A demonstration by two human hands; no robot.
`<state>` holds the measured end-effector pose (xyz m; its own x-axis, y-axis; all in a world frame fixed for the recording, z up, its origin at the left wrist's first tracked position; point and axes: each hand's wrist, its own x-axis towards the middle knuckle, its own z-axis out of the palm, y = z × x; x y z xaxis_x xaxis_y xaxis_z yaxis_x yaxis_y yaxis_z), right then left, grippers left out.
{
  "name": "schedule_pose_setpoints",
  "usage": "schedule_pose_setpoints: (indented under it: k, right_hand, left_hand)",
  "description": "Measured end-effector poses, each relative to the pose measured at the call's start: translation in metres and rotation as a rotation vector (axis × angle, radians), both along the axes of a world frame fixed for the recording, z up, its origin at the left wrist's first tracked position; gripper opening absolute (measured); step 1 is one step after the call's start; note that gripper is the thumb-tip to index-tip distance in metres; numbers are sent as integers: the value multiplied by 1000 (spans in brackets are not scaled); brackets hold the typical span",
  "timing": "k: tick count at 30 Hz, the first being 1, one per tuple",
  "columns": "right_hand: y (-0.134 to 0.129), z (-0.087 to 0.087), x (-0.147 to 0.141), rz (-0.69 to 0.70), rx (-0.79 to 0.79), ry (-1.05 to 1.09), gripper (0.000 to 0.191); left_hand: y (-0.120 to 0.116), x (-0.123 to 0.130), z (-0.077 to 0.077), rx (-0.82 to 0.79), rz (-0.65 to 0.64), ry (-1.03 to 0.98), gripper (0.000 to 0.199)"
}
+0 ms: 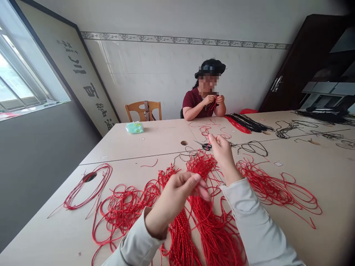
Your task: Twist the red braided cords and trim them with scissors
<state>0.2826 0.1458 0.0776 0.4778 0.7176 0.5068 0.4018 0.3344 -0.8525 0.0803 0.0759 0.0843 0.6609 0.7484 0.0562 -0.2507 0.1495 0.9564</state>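
Note:
My left hand [179, 194] is held over the bundles of red cord, thumb and forefinger pressed together on what looks like a thin red cord. Farther out and higher, my right hand [223, 157] pinches red cord between thumb and fingertips. Most of the strand between the hands is too thin to follow. Below them lie a braided red cord bundle [181, 236] and a thicker red cord bundle [213, 229], side by side on the table [50, 236]. Black-handled scissors [206, 146] lie just beyond, left of my right hand.
Loose red cord coils lie at left [122, 210] and right [277, 184]. Across the table a person [191, 101] works red cord with both hands, beside black cords [249, 122]. A green-white packet [134, 127] sits near a wooden chair [142, 109].

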Motion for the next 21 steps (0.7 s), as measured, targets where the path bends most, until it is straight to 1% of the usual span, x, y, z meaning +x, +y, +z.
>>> schedule_pose_setpoints:
  k: [2, 4, 6, 8, 9, 11, 13, 15, 19, 21]
  right_hand:
    - [-7, 6, -13, 23, -5, -6, 36]
    - [-21, 15, -31, 95, -4, -24, 33]
    - [-39, 24, -50, 285, -44, -119, 34]
    - [-54, 29, -67, 431, -118, -261, 31]
    - [-59, 30, -74, 448, -140, -319, 28]
    - [-64, 27, -85, 414, -149, -415, 18]
    - [-62, 22, -91, 366, -133, -478, 11]
    - [-59, 17, -95, 368, -128, -507, 6]
    - [-56, 11, -99, 426, -137, -493, 10]
    - [-56, 10, -99, 430, -140, -478, 13]
  left_hand:
    - [8, -8, 3, -61, 173, -104, 30]
    - [16, -15, 6, -147, 293, -209, 31]
    - [22, -21, 8, -194, 356, -301, 34]
    - [25, -24, 9, -179, 394, -356, 34]
    - [26, -24, 9, -161, 415, -364, 33]
    - [26, -25, 9, -133, 448, -346, 29]
    - [27, -25, 9, -130, 472, -322, 29]
    - [28, -26, 9, -144, 477, -321, 31]
    - [32, -29, 8, -169, 452, -350, 34]
    - [32, -28, 7, -183, 426, -339, 39]
